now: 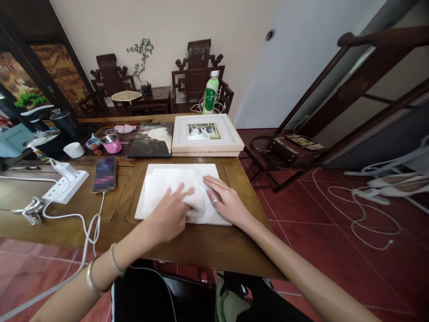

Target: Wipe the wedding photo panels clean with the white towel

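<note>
A flat white board [161,188] lies on the wooden table [187,246] in front of me. My left hand [169,212] rests on its near right part, fingers bunched on a small white cloth [197,203] with the index finger stretched forward. My right hand [224,201] lies flat and spread on the board's right edge, just beside the cloth, a ring on one finger.
Behind the board lie a framed photo [206,134] in a pale frame and a dark print [152,139]. To the left are a phone [104,173] on a cable, a white power strip [65,181], a pink cup [111,144], a white bowl [73,150]. A green bottle [210,94] stands at the back.
</note>
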Motion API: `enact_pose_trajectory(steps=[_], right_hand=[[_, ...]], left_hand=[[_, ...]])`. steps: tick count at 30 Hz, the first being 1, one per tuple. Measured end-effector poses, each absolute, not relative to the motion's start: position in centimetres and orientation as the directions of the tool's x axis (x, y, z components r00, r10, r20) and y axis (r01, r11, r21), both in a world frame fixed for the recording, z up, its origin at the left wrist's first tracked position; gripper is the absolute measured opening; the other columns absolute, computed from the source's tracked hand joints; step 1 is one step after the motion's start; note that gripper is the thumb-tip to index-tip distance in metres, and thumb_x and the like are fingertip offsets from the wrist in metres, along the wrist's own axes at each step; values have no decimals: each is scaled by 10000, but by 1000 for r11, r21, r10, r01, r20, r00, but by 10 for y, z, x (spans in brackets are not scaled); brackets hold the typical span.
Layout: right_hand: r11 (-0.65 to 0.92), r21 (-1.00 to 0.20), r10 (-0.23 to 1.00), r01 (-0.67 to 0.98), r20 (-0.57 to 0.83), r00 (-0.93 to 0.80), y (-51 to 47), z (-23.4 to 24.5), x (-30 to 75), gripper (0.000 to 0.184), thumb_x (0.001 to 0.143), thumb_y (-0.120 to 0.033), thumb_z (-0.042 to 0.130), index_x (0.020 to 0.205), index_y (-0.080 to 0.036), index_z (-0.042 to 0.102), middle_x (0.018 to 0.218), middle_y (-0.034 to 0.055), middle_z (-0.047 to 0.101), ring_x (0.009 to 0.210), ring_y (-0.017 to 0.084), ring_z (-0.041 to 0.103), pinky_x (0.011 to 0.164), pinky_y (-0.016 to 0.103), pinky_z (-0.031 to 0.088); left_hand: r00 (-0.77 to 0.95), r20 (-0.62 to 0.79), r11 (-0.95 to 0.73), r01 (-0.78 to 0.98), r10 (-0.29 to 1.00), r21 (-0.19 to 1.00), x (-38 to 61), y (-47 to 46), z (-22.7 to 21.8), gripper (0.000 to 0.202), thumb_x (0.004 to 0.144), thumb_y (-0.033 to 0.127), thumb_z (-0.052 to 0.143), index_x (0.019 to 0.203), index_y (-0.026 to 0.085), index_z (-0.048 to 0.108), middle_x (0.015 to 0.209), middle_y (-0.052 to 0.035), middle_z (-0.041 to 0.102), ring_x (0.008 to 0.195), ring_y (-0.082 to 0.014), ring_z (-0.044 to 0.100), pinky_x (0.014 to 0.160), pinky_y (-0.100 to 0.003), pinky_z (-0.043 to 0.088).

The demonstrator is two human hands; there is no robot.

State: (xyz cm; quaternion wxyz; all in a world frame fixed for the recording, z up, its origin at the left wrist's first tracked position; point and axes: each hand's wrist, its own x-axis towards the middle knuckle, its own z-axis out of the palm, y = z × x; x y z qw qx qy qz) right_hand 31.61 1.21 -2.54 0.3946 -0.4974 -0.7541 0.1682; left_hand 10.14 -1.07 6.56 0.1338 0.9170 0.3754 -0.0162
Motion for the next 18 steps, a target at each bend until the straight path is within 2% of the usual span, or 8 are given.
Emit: enact_pose_trajectory(steps=[5, 8, 14, 18], right_hand=[[442, -654, 887, 613, 422, -189, 11, -25, 316, 390, 919, -277, 454, 1276, -212, 597, 1350, 105, 583, 1303, 251, 496, 1123, 533, 352], [432, -660, 892, 615, 412, -185, 11, -25, 316, 394, 920, -282, 449, 1273, -195, 601, 1348, 116, 583, 1310, 251, 488, 1128, 526, 347], [441, -650, 886, 620, 424, -186, 11, -24, 315, 393, 914, -272, 452, 1264, -186, 608, 1338, 118, 591, 1298, 261, 500, 1121, 531, 358], [437, -632, 887, 640, 420, -191, 11, -24, 315, 402, 916, -285, 442, 1258, -162, 612, 1334, 133, 592, 1297, 265, 501, 1120, 525, 363]], left_hand=[[609, -108, -581, 786, 786, 209, 84, 40, 57, 514, 800, -10, 365, 1225, 155, 605, 1540, -80, 302, 1451, -300, 172, 1143, -565, 228], [578, -125, -556, 813, 806, 175, 71, 33, 61, 550, 760, -45, 347, 1197, 151, 618, 1546, -70, 288, 1455, -299, 149, 1147, -580, 200], [653, -272, -621, 757, 707, 204, 58, -37, 83, 490, 700, -67, 382, 980, 167, 709, 1553, -19, 276, 1459, -284, 126, 1174, -545, 184], [680, -298, -629, 733, 670, 258, 57, -52, 88, 481, 723, -51, 392, 1004, 178, 710, 1551, -16, 278, 1457, -272, 148, 1176, -522, 206]])
